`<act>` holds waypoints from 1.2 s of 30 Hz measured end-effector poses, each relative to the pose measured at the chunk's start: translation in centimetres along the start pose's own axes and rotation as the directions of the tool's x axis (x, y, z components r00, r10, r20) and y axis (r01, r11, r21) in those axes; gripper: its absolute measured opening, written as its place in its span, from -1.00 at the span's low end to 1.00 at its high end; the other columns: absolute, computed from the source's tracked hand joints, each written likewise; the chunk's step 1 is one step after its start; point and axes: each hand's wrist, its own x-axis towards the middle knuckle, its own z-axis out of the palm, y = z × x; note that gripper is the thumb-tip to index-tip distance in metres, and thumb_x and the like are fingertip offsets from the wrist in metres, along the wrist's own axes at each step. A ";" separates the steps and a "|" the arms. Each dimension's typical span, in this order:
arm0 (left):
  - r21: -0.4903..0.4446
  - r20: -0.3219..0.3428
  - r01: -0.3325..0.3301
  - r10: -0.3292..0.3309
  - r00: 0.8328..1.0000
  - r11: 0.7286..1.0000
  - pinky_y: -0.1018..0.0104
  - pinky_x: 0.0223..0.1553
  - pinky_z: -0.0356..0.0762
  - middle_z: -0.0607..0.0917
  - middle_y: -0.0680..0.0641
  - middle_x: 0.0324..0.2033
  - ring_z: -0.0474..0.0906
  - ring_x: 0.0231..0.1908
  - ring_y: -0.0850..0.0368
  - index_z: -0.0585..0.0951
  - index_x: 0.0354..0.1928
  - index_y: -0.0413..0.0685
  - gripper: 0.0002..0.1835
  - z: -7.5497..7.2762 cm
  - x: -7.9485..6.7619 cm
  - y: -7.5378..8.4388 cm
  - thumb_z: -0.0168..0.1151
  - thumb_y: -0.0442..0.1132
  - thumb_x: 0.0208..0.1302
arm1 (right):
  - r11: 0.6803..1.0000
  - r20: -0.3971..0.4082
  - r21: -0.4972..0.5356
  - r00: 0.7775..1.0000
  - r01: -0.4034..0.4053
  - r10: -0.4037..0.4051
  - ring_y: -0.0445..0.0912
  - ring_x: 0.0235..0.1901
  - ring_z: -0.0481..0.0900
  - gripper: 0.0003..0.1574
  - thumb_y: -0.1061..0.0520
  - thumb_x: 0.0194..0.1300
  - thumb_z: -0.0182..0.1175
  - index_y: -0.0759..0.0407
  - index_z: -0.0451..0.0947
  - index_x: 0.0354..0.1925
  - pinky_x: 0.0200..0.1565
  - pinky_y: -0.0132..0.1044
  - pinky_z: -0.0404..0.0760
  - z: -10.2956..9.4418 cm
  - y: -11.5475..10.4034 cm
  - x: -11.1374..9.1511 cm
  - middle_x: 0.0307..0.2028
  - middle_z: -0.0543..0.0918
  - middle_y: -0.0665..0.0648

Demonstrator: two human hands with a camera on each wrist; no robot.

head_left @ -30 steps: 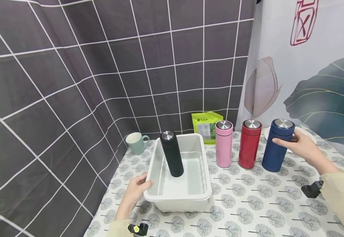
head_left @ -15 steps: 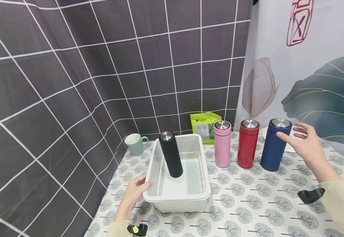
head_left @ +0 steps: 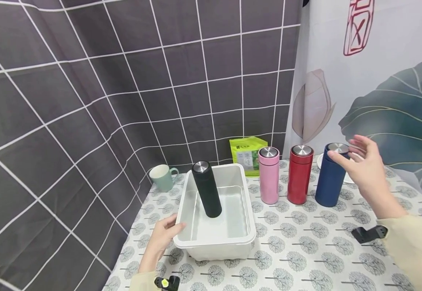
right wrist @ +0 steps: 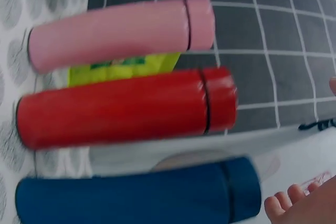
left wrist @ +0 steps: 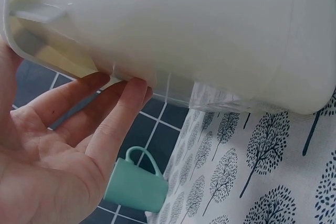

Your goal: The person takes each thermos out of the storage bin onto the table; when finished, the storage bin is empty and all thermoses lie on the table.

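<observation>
My left hand [head_left: 162, 234] holds the near left rim of the white plastic tub [head_left: 214, 244], thumb over the edge. In the left wrist view its fingers [left wrist: 113, 119] lie against the tub's outer wall. A black thermos bottle [head_left: 206, 190] with a silver lid top leans inside the tub. My right hand [head_left: 365, 173], fingers spread and holding nothing, is beside the top of the blue thermos bottle [head_left: 330, 180], overlapping its lid in the head view. A red thermos bottle [head_left: 300, 178] and a pink thermos bottle [head_left: 269, 180] stand upright to its left.
A pale green mug [head_left: 162, 178] stands behind the tub on the left. Behind the pink bottle is a green pouch [head_left: 245, 151]. Part of a white plate [head_left: 348, 178] shows behind the blue bottle. Dark tiled cloth [head_left: 182, 101] hangs along the back and left.
My right hand has let go of the blue bottle, its fingers spreading and lifting off toward the lid's height. My left hand has stayed on the tub; the view has shifted slightly.
</observation>
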 end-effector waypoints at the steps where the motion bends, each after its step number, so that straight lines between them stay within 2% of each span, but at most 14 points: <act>1: 0.001 0.001 -0.001 0.001 1.000 1.000 -0.05 0.17 0.56 0.58 -0.39 0.14 0.56 0.14 -0.27 0.48 0.24 -0.36 -0.43 0.0 0.0 -0.1 0.29 -0.27 0.19 | 1.000 0.006 0.021 1.000 0.008 -0.008 -0.05 0.39 0.22 0.05 0.02 0.26 0.32 0.00 -0.05 0.51 0.35 -0.55 0.29 0.3 -0.3 -0.1 0.38 0.25 0.06; 5: -0.001 -0.003 0.006 -0.006 1.000 1.000 -0.05 0.18 0.55 0.59 -0.38 0.13 0.56 0.13 -0.26 0.48 0.24 -0.34 -0.43 0.0 0.0 -0.1 0.30 -0.25 0.19 | 0.994 0.026 0.103 0.999 0.034 -0.037 -0.15 0.25 0.30 -0.03 0.10 0.24 0.33 0.06 0.06 0.47 0.20 -0.64 0.41 1.6 -1.5 -0.3 0.16 0.33 -0.24; 7: -0.004 -0.002 0.004 -0.004 1.000 1.000 -0.03 0.17 0.57 0.59 -0.38 0.13 0.57 0.13 -0.25 0.48 0.24 -0.35 -0.43 0.0 0.0 -0.2 0.30 -0.26 0.19 | 0.989 0.039 0.145 0.998 0.041 -0.047 -0.17 0.22 0.32 -0.06 0.14 0.24 0.33 0.08 0.09 0.45 0.18 -0.65 0.42 2.3 -2.1 -0.5 0.12 0.35 -0.27; 13: -0.014 -0.005 0.005 -0.006 1.000 1.000 -0.03 0.16 0.57 0.58 -0.40 0.13 0.57 0.12 -0.26 0.47 0.24 -0.39 -0.43 0.1 -0.3 0.0 0.29 -0.28 0.19 | 0.979 0.120 0.199 0.990 0.055 -0.080 -0.15 0.22 0.36 -0.08 0.12 0.24 0.34 0.10 0.14 0.45 0.12 -0.67 0.46 4.6 -3.7 -1.2 0.24 0.37 -0.04; 17: -0.012 -0.006 0.009 -0.009 1.000 1.000 -0.03 0.17 0.56 0.58 -0.39 0.13 0.57 0.12 -0.25 0.47 0.24 -0.37 -0.43 0.2 -0.2 0.0 0.29 -0.28 0.19 | 0.985 0.200 0.163 0.975 0.061 -0.093 -0.01 0.28 0.39 -0.06 0.05 0.25 0.34 0.10 0.12 0.47 0.05 -0.71 0.48 5.9 -4.5 -1.7 0.35 0.33 0.10; 21: -0.004 -0.011 0.007 -0.007 1.000 1.000 -0.02 0.16 0.57 0.58 -0.38 0.13 0.57 0.13 -0.25 0.47 0.24 -0.37 -0.43 0.1 -0.1 0.0 0.29 -0.27 0.19 | 0.988 0.264 0.136 0.959 0.069 -0.103 0.10 0.34 0.34 -0.02 -0.01 0.27 0.32 0.14 0.08 0.48 0.10 -0.67 0.48 7.4 -5.2 -2.2 0.39 0.30 0.21; 27: -0.001 -0.010 0.009 -0.009 1.000 1.000 0.00 0.16 0.58 0.57 -0.40 0.14 0.56 0.13 -0.26 0.46 0.24 -0.38 -0.42 0.2 -0.1 0.2 0.29 -0.29 0.17 | 0.968 0.337 0.252 0.937 0.008 -0.096 0.04 0.37 0.30 -0.05 0.05 0.28 0.31 0.19 0.09 0.47 0.17 -0.60 0.47 9.5 -6.0 -2.7 0.38 0.30 0.20; 30: -0.001 -0.009 0.013 -0.013 1.000 1.000 -0.01 0.16 0.57 0.57 -0.40 0.15 0.55 0.14 -0.27 0.46 0.25 -0.38 -0.41 0.1 -0.2 0.2 0.29 -0.29 0.17 | 0.953 0.381 0.301 0.921 -0.041 -0.081 0.03 0.39 0.29 -0.05 0.07 0.26 0.33 0.17 0.10 0.46 0.25 -0.51 0.45 10.5 -6.8 -3.0 0.39 0.30 0.16; 33: 0.001 -0.011 0.018 -0.018 1.000 1.000 -0.03 0.18 0.56 0.57 -0.39 0.14 0.55 0.14 -0.26 0.47 0.25 -0.37 -0.42 0.1 -0.2 0.2 0.29 -0.28 0.18 | 0.952 0.421 0.300 0.904 -0.057 -0.078 0.05 0.41 0.26 -0.03 0.05 0.24 0.35 0.14 0.10 0.47 0.39 -0.26 0.37 11.6 -7.7 -3.1 0.41 0.29 0.15; 36: 0.000 -0.011 0.016 -0.016 1.000 1.000 -0.03 0.19 0.54 0.58 -0.39 0.14 0.55 0.15 -0.26 0.47 0.25 -0.37 -0.42 0.1 -0.1 0.2 0.29 -0.28 0.18 | 0.957 0.457 0.284 0.886 -0.063 -0.077 0.03 0.42 0.24 -0.02 0.03 0.24 0.34 0.14 0.09 0.47 0.44 -0.05 0.28 12.7 -8.5 -3.1 0.43 0.28 0.15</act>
